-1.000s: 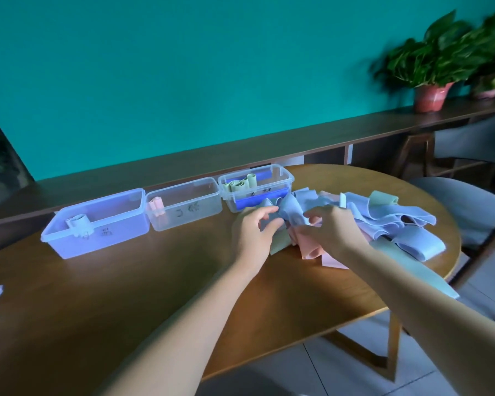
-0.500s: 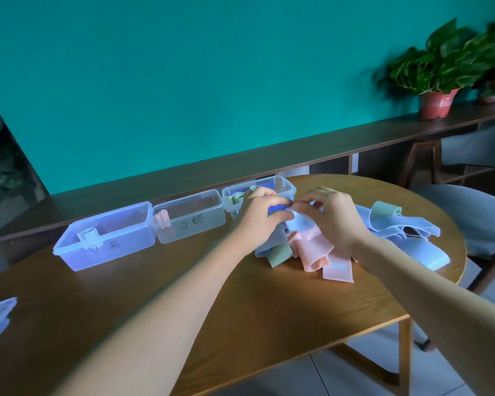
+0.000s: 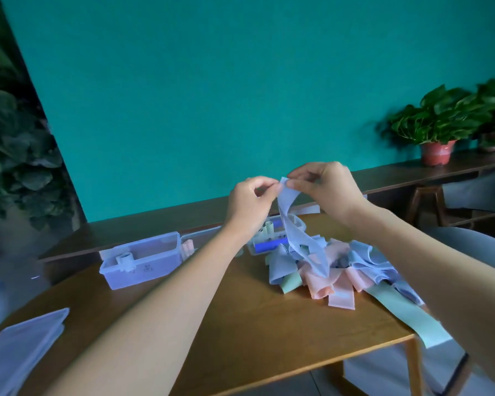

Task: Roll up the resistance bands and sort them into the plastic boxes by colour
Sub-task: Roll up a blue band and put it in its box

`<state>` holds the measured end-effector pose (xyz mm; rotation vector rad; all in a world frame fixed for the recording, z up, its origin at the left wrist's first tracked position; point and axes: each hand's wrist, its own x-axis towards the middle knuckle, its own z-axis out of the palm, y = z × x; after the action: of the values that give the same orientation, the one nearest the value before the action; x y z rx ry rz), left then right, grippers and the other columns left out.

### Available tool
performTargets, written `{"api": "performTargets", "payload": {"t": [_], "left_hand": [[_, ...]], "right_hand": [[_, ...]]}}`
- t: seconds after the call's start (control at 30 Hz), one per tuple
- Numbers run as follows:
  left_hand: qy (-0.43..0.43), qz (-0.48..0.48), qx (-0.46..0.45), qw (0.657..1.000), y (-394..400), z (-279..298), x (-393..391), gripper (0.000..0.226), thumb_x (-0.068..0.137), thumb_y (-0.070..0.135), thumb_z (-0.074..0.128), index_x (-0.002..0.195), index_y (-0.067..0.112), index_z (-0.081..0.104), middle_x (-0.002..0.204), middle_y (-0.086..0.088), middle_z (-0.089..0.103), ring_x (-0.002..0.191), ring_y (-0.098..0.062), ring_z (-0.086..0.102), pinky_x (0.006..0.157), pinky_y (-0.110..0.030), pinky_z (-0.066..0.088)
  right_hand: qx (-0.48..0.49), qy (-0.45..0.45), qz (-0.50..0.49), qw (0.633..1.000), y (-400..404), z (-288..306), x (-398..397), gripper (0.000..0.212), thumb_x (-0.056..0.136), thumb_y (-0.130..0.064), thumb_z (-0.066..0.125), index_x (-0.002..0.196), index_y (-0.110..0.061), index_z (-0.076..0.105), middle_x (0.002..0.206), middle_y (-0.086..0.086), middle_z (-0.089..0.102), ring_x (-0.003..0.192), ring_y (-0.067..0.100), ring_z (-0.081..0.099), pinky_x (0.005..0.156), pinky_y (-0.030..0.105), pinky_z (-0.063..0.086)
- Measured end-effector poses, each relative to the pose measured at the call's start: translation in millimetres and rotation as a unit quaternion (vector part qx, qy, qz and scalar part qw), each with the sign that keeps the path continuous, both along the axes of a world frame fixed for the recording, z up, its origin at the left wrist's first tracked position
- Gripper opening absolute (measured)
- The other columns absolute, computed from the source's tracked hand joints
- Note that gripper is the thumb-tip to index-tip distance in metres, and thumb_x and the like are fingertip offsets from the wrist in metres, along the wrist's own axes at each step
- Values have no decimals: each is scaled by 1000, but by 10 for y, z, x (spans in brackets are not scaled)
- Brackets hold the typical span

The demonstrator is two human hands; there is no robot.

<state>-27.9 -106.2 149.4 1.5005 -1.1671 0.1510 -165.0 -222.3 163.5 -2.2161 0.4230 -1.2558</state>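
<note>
Head view: both hands, left [image 3: 247, 201] and right [image 3: 330, 188], pinched a pale blue band [image 3: 293, 227] by its end, lifted at 12 o'clock above the pile [image 3: 335, 267]. Rolling appeared about to start; next, freeing its tail.

Dark marks on front wall of left plastic box [image 3: 143, 265], too blurred to read.

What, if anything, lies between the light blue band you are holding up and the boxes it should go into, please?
Nothing visible blocks the way. Both the left hand and right hand pinch the top end of the light blue band, whose lower end trails into the band pile. The open plastic boxes stand lidless behind and left of it.
</note>
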Motion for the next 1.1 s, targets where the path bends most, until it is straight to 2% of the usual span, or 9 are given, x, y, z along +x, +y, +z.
{"api": "performTargets", "payload": {"t": [0.07, 0.17, 0.3, 0.4, 0.47, 0.57, 0.77, 0.93, 1.1], "left_hand": [[3, 6, -11, 1000, 195, 96, -14, 7, 92, 25, 70, 89, 22, 76, 90, 9, 75, 90, -11, 69, 89, -35, 54], [10, 3, -27, 1000, 497, 226, -44, 7, 92, 22, 70, 89, 21, 76, 88, 8, 75, 87, -10, 69, 88, -36, 56], [14, -3, -53, 999, 952, 373, -109, 6, 93, 18, 70, 88, 17, 73, 83, 5, 74, 75, -6, 65, 80, -33, 55], [15, -7, -57, 998, 1328, 470, -166, 8, 94, 19, 70, 95, 13, 75, 87, 3, 76, 74, -3, 66, 72, -22, 53], [13, 4, -52, 999, 1571, 503, -183, 9, 95, 16, 68, 95, 9, 75, 77, 8, 73, 61, -1, 59, 63, -17, 47], [21, 29, -37, 999, 1916, 451, -169, 11, 95, 16, 67, 93, 8, 74, 58, 15, 64, 52, -4, 51, 55, -14, 41], [67, 76, -9, 995, 2343, -73, -13, 13, 95, 14, 68, 94, 3, 75, 56, 5, 64, 51, -7, 55, 53, -17, 45], [62, 141, 57, 986, 2435, -761, 305, 15, 95, 25, 68, 93, 13, 76, 61, 4, 67, 57, -8, 62, 59, -17, 48], [103, 163, 79, 978, 2389, -1135, 658, 10, 93, 20, 70, 92, 13, 76, 61, 11, 68, 54, -7, 60, 58, -14, 47]], "right_hand": [[21, -13, 26, 999, 118, 111, -8, 13, 84, -30, 82, 95, -24, 77, 87, -8, 76, 88, 11, 70, 80, 14, 50], [58, -45, 78, 994, 329, 255, 2, 16, 82, -29, 84, 96, -25, 77, 84, -5, 76, 86, 14, 71, 86, 28, 55], [74, -57, 141, 986, 717, 429, 13, 14, 82, -24, 84, 94, -23, 75, 85, -2, 76, 77, 8, 66, 75, 27, 54], [96, -45, 200, 974, 1022, 508, 41, 14, 81, -17, 84, 91, -18, 73, 87, 8, 76, 75, 11, 65, 71, 28, 55], [105, -36, 230, 967, 1201, 510, 86, 17, 80, -15, 84, 93, -12, 73, 87, 13, 75, 75, 12, 65, 69, 26, 54], [131, -24, 272, 953, 1421, 458, 172, 19, 78, -16, 85, 92, -11, 73, 81, 5, 75, 69, 8, 64, 65, 21, 53], [171, 133, 333, 918, 1610, -33, 451, 20, 79, -17, 84, 92, -5, 76, 73, 5, 72, 64, 11, 62, 59, 21, 48], [205, 165, 329, 907, 1695, -667, 789, 9, 82, -12, 83, 87, -8, 76, 67, 5, 69, 61, 12, 61, 57, 21, 48], [201, 165, 303, 917, 1667, -1086, 1181, 4, 84, -15, 80, 84, -18, 77, 66, -5, 72, 60, 7, 63, 57, 22, 50]]}}
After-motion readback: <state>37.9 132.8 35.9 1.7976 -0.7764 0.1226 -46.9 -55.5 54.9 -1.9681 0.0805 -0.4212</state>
